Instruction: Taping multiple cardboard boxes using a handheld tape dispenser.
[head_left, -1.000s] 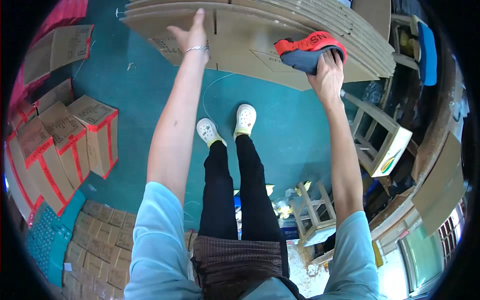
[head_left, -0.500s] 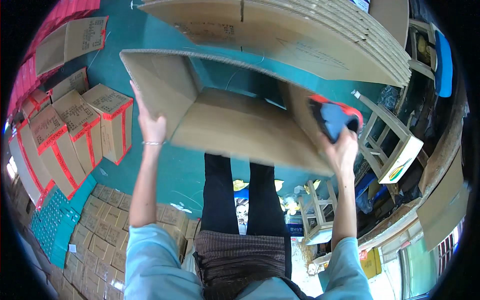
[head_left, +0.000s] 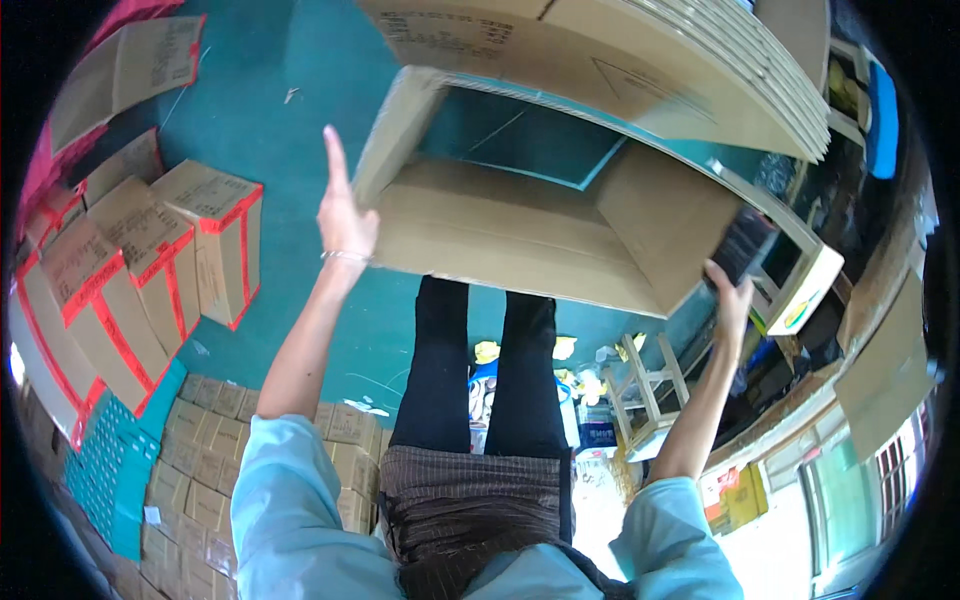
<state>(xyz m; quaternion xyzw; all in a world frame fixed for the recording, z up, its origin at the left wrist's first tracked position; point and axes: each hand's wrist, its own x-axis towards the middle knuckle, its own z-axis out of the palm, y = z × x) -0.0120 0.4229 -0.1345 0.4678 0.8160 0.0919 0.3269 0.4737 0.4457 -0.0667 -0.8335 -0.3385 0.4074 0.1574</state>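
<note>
An open cardboard box, seen through from its open top to the side away from me, is tilted in front of my legs. My left hand is open, with its fingers stretched out along the outside of the box's left wall and the thumb near its edge. In my right hand is a dark tape dispenser, held beside the box's right wall. Motion blurs the dispenser, and its red tape hardly shows now.
Flat cardboard sheets are stacked beyond the box. Taped cartons stand at the left, near a block of small brown boxes. A wooden stool is at the right, and a smaller stool sits nearer.
The box has moved right and turned, with both hands shifting right alongside it. The dispenser has swung to the right, and its red tape has turned mostly out of sight.
</note>
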